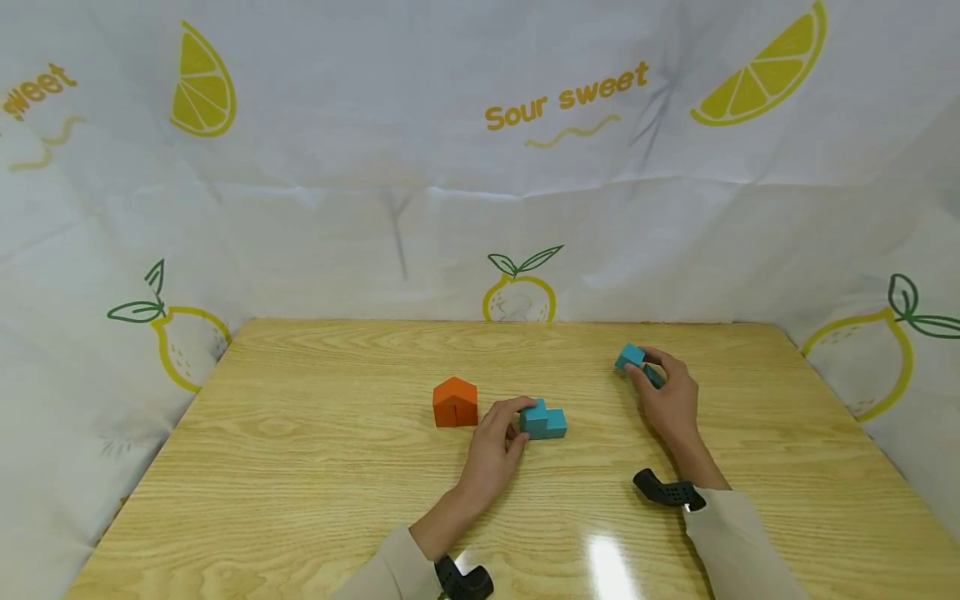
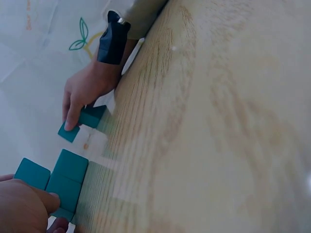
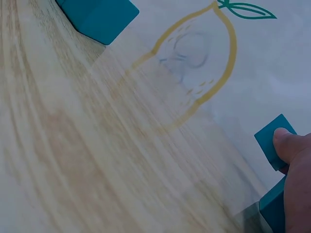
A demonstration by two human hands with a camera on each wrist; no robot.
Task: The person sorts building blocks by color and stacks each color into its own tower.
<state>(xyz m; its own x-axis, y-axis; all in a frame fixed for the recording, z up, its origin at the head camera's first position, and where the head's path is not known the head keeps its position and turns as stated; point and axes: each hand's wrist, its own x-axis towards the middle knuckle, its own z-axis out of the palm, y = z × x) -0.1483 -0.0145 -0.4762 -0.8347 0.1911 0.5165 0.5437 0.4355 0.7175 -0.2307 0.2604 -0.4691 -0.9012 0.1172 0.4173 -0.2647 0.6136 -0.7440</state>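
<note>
At the middle of the table, my left hand (image 1: 491, 450) grips a stepped group of blue blocks (image 1: 556, 423), fingers on top and thumb at the near side. The left wrist view shows two blue blocks (image 2: 70, 167) in line and another blue block (image 2: 33, 172) beside them, under my fingers. Farther right, my right hand (image 1: 670, 400) pinches a small blue cube (image 1: 629, 357) between thumb and fingers. A second blue block (image 1: 654, 377) sits below that hand, partly hidden by it; the right wrist view shows this block (image 3: 273, 206) close under the cube.
Left of my left hand stands an orange house-shaped block group (image 1: 455, 403) with a peaked top. The wooden table (image 1: 315, 500) ends at a white lemon-print cloth (image 1: 337, 250) behind it. Each wrist wears a black strap mount (image 1: 670, 490).
</note>
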